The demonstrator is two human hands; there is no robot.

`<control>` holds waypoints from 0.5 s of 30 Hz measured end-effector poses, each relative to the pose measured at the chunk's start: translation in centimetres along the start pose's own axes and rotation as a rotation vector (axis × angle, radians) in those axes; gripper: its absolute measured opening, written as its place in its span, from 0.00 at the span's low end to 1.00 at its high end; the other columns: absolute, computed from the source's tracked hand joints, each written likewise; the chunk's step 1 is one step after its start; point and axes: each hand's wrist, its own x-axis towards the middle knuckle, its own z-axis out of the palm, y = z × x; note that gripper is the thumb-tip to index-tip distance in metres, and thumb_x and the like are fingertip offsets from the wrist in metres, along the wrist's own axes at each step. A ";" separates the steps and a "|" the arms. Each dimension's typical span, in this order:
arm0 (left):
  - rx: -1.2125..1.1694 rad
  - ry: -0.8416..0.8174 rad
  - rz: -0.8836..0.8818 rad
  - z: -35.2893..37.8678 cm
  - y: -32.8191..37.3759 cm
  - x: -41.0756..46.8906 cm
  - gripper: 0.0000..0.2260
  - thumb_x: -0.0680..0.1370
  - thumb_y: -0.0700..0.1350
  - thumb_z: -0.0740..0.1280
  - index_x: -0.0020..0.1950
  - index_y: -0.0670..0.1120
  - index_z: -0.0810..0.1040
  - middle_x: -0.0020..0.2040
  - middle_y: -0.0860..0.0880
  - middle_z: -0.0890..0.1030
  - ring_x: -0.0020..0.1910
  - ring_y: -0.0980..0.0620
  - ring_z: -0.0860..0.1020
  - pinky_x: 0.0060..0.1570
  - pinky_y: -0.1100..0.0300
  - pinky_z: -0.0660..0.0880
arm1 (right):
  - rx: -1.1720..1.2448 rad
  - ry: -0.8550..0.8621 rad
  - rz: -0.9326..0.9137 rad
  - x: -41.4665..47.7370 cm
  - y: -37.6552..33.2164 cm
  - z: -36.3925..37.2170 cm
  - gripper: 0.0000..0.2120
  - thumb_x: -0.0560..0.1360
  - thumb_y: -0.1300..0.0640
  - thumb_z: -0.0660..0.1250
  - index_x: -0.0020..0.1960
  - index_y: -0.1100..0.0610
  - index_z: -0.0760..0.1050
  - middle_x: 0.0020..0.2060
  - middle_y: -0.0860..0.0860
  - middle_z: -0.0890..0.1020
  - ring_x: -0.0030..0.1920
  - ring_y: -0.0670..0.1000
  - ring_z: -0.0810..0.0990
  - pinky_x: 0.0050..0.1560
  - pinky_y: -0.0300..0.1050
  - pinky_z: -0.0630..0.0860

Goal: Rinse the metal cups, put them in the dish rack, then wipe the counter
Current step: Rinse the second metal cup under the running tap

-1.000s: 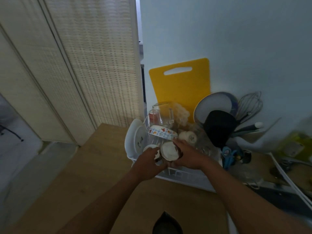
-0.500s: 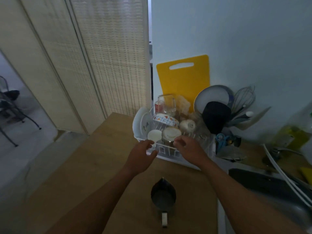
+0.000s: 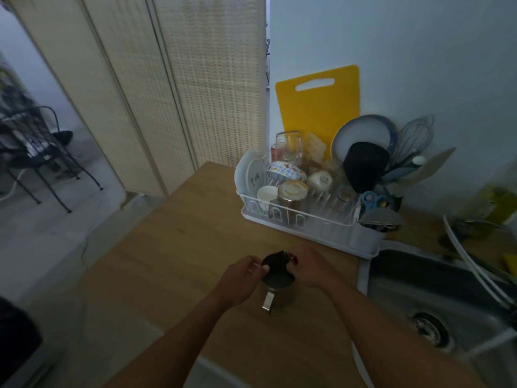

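Note:
A dark metal cup [image 3: 277, 275] with a spout and a strap handle stands upright on the wooden counter [image 3: 173, 264]. My left hand [image 3: 242, 278] touches its left rim, fingers curled. My right hand [image 3: 310, 266] closes on its right rim. A second metal cup [image 3: 291, 195] sits upside down in the front of the white dish rack [image 3: 307, 225], farther back on the counter.
The rack also holds plates, a patterned bowl [image 3: 285, 170], glasses, a whisk and scissors. A yellow cutting board [image 3: 317, 107] leans on the wall behind it. The steel sink [image 3: 436, 298] lies to the right. A folding woven screen stands at the left.
Both hands have left the upturned cup in the rack and drawn back toward me onto the dark cup on the counter. The camera has tilted down.

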 end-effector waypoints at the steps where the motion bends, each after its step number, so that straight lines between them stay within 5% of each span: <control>1: -0.037 -0.025 -0.038 0.2 0.2 -0.3 0.20 0.80 0.57 0.62 0.66 0.47 0.73 0.59 0.49 0.78 0.54 0.55 0.75 0.51 0.61 0.70 | 0.008 0.011 0.027 -0.5 0.3 -0.2 0.16 0.76 0.59 0.63 0.33 0.45 0.64 0.32 0.46 0.71 0.33 0.44 0.70 0.31 0.37 0.62; 4: -0.201 -0.153 -0.122 1.6 1.9 -1.1 0.23 0.78 0.62 0.60 0.66 0.49 0.72 0.61 0.51 0.76 0.58 0.51 0.76 0.57 0.55 0.74 | 0.054 0.072 0.111 -2.3 1.8 -1.6 0.04 0.76 0.56 0.62 0.42 0.53 0.74 0.36 0.50 0.75 0.35 0.48 0.73 0.31 0.38 0.65; 7: -0.484 -0.277 -0.222 3.6 4.5 -1.4 0.22 0.76 0.64 0.62 0.63 0.50 0.73 0.60 0.48 0.76 0.57 0.47 0.77 0.56 0.52 0.76 | 0.147 0.155 0.216 -4.1 3.2 -3.5 0.09 0.76 0.55 0.62 0.52 0.58 0.76 0.44 0.56 0.81 0.40 0.54 0.80 0.39 0.44 0.77; 12: -0.745 -0.308 -0.213 7.1 8.5 -0.8 0.26 0.67 0.62 0.74 0.59 0.48 0.79 0.58 0.45 0.80 0.59 0.42 0.78 0.56 0.45 0.79 | 0.492 0.213 0.368 -9.1 6.3 -6.5 0.04 0.76 0.61 0.62 0.48 0.57 0.75 0.32 0.52 0.81 0.28 0.48 0.82 0.30 0.39 0.79; 15: -0.709 -0.378 -0.182 10.1 10.9 -0.9 0.19 0.71 0.58 0.73 0.57 0.49 0.81 0.57 0.46 0.81 0.59 0.43 0.79 0.59 0.41 0.77 | 0.788 0.226 0.465 -12.3 9.3 -7.0 0.03 0.76 0.64 0.63 0.50 0.61 0.72 0.35 0.58 0.81 0.32 0.56 0.83 0.39 0.51 0.84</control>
